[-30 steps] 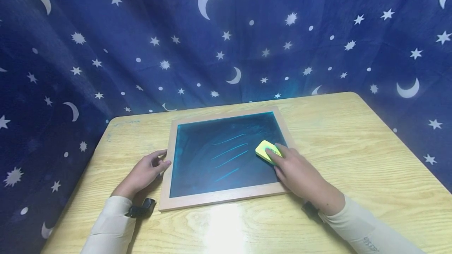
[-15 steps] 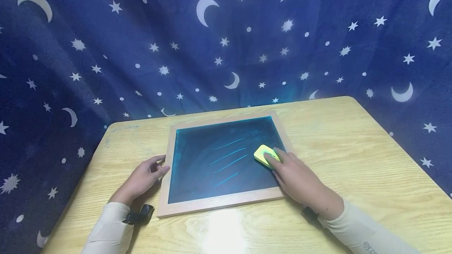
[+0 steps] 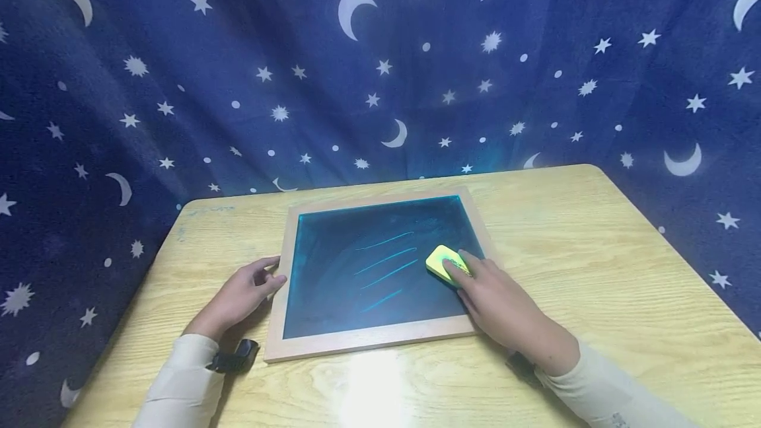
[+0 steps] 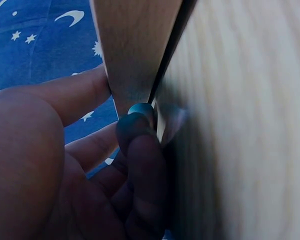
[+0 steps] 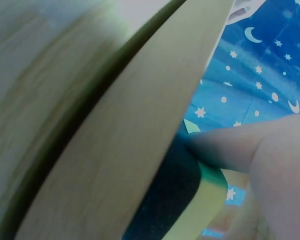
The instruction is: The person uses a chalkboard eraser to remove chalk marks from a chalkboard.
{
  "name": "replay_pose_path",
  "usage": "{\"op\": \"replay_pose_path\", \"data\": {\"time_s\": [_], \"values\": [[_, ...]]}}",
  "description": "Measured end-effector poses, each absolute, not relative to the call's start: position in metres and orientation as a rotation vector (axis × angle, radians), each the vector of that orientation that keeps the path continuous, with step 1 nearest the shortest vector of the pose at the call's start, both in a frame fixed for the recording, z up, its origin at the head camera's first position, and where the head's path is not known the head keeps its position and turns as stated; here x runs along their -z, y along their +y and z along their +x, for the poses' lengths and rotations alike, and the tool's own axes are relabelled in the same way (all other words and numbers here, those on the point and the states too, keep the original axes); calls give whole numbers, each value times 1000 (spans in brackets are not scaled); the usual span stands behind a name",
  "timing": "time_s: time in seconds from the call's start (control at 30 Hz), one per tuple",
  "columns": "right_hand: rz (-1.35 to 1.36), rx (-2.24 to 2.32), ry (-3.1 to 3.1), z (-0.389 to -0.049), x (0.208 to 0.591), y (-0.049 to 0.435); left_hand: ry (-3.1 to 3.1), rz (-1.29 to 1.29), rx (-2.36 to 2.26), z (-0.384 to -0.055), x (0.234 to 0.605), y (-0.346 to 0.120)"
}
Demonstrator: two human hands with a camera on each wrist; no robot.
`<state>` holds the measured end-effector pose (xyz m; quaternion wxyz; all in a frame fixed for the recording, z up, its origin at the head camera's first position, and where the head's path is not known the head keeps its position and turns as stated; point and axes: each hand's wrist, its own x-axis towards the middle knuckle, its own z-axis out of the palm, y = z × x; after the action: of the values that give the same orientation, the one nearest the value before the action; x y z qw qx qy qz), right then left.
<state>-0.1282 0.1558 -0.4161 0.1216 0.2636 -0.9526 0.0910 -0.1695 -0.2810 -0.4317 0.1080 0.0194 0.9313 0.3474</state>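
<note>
A wood-framed chalkboard (image 3: 333, 309) lies on the table, with several pale blue chalk lines (image 3: 389, 273) slanting across its middle. My right hand (image 3: 502, 302) grips a yellow chalkboard eraser (image 3: 438, 261) over the board's right part. In the right wrist view, the eraser's dark felt (image 5: 175, 185) shows just beyond the wooden frame (image 5: 120, 125). At the board's left edge, my left hand (image 3: 240, 292) holds the frame, thumb on its upper face and fingers at its side. The left wrist view shows curled fingers (image 4: 145, 165) close to the tabletop, their tips looking bluish.
The light wood-grain table (image 3: 553, 230) extends around the board on all sides. Behind and beside it hangs a blue curtain (image 3: 309, 51) with moons and stars. Black straps (image 3: 234, 356) sit at the wrists. Faint blue smudges (image 3: 205, 210) mark the table's far left corner.
The head view has shifted slightly. Relative to the board, both hands, the eraser and the chalk lines stay nearly where they were.
</note>
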Motion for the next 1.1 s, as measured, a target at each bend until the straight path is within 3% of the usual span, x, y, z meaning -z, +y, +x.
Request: {"op": "replay_pose_path", "data": {"time_s": [1.1], "values": [[1019,-282,-2803,-105,410,106,2737,38,-1008,-171,431,-282]]}}
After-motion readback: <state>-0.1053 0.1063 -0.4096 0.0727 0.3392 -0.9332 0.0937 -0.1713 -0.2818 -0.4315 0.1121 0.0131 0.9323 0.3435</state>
